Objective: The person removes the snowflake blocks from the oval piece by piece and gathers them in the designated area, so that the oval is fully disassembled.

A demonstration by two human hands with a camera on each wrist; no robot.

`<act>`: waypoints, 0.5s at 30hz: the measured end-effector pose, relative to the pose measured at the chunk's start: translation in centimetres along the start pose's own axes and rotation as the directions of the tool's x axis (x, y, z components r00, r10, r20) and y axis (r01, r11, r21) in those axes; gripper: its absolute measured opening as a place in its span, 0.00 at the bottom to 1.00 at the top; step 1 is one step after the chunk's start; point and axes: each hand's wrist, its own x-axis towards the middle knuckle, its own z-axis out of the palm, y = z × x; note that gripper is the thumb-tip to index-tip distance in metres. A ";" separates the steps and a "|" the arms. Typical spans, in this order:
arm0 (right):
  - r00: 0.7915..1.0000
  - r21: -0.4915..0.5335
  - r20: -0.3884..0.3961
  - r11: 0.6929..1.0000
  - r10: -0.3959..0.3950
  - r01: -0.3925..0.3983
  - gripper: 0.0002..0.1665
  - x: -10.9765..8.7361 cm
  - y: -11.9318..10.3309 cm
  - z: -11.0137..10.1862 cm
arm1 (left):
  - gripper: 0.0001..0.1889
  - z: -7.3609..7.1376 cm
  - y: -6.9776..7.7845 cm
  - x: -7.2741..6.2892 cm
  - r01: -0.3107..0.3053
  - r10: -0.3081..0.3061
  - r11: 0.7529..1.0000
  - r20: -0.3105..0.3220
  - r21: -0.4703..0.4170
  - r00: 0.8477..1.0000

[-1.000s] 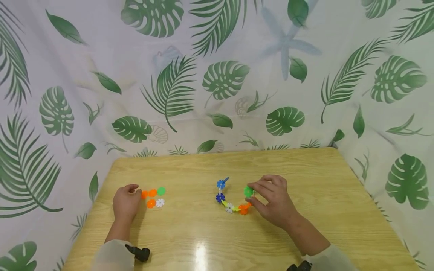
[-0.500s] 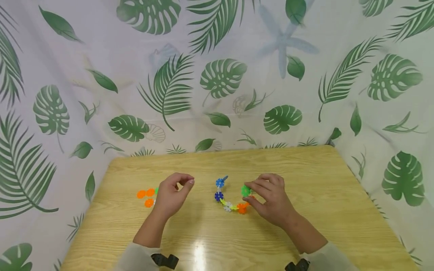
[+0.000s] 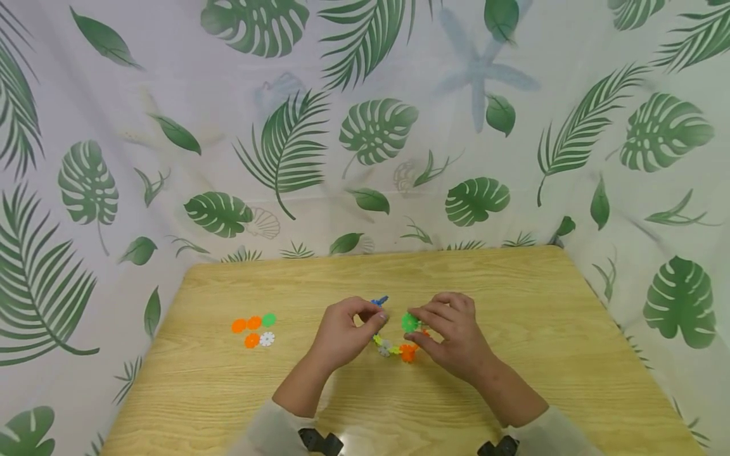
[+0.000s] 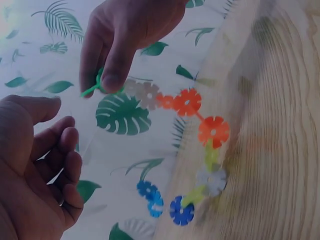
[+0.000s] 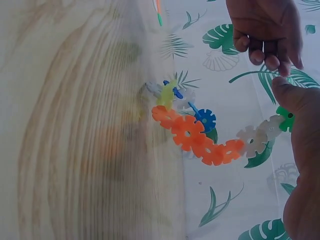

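A curved chain of thin plastic discs (image 4: 214, 132), their round rims cut with notches like flowers, spans the middle of the wood-grained table (image 3: 513, 285), running from blue at the left through yellow, whitish and orange to a green disc (image 3: 409, 322) at the right, which the right hand (image 3: 456, 332) pinches between thumb and fingertips. The left hand (image 3: 345, 332) is beside the chain's blue end, fingers loosely bent and thumb apart from their tips; whether it touches the chain cannot be told. At the left, flat loose discs (image 3: 254, 323), orange, green and white, lie in two short rows before a creased, leaf-printed white cloth (image 3: 428, 69) on the far side.
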 end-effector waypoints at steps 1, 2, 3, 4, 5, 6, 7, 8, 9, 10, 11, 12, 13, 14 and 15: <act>1.000 0.002 0.000 1.000 -0.003 0.003 0.26 0.1 -0.1 0.0 | 0.07 0.3 0.1 0.1 -0.001 0.001 1.000 0.020 0.002 1.000; 1.000 0.003 0.000 1.000 -0.005 0.005 0.26 0.1 -0.1 0.1 | 0.07 0.6 0.2 0.2 0.003 -0.003 1.000 0.039 0.002 0.999; 1.000 0.007 0.002 1.000 -0.007 0.007 0.25 0.2 -0.2 0.1 | 0.08 0.9 0.3 0.2 0.006 -0.006 1.000 0.054 0.005 0.999; 1.000 0.009 0.002 1.000 -0.010 0.010 0.25 0.2 -0.3 0.2 | 0.08 1.1 0.4 0.3 0.006 -0.007 1.000 0.065 0.011 0.998; 1.000 0.010 0.002 1.000 -0.013 0.013 0.25 0.3 -0.4 0.2 | 0.08 1.3 0.4 0.3 0.013 -0.014 1.000 0.071 0.014 0.997; 1.000 0.012 -0.002 1.000 -0.020 0.020 0.24 0.4 -0.5 0.3 | 0.08 1.5 0.4 0.3 0.017 -0.018 1.000 0.073 0.015 0.997; 1.000 0.013 -0.003 1.000 -0.025 0.025 0.24 0.4 -0.5 0.4 | 0.08 1.6 0.5 0.4 0.021 -0.022 1.000 0.072 0.015 0.997; 1.000 0.015 -0.004 0.999 -0.029 0.029 0.24 0.5 -0.6 0.4 | 0.08 1.7 0.6 0.3 0.025 -0.026 1.000 0.070 0.015 0.997; 1.000 0.015 -0.003 0.999 -0.030 0.031 0.25 0.5 -0.6 0.4 | 0.08 1.8 0.6 0.4 0.029 -0.030 0.999 0.065 0.015 0.997; 1.000 0.013 0.000 1.000 -0.027 0.027 0.25 0.5 -0.6 0.4 | 0.09 1.8 0.6 0.4 0.034 -0.035 0.999 0.060 0.012 0.998; 1.000 0.015 0.001 1.000 -0.022 0.022 0.26 0.5 -0.6 0.4 | 0.09 1.8 0.6 0.4 0.041 -0.042 0.999 0.057 0.008 0.998; 1.000 0.018 0.000 1.000 -0.016 0.016 0.27 0.5 -0.6 0.3 | 0.09 1.8 0.7 0.4 0.048 -0.048 0.999 0.055 0.003 0.997; 1.000 0.018 -0.003 1.000 -0.006 0.006 0.27 0.5 -0.5 0.2 | 0.09 1.8 0.7 0.4 0.058 -0.058 0.998 0.055 -0.005 0.997; 1.000 0.019 -0.009 1.000 0.003 -0.003 0.28 0.4 -0.5 0.1 | 0.10 1.8 0.7 0.4 0.067 -0.066 0.998 0.055 -0.011 0.996; 1.000 0.021 -0.018 1.000 0.010 -0.010 0.28 0.3 -0.4 0.0 | 0.10 1.7 0.7 0.4 0.074 -0.073 0.997 0.056 -0.017 0.996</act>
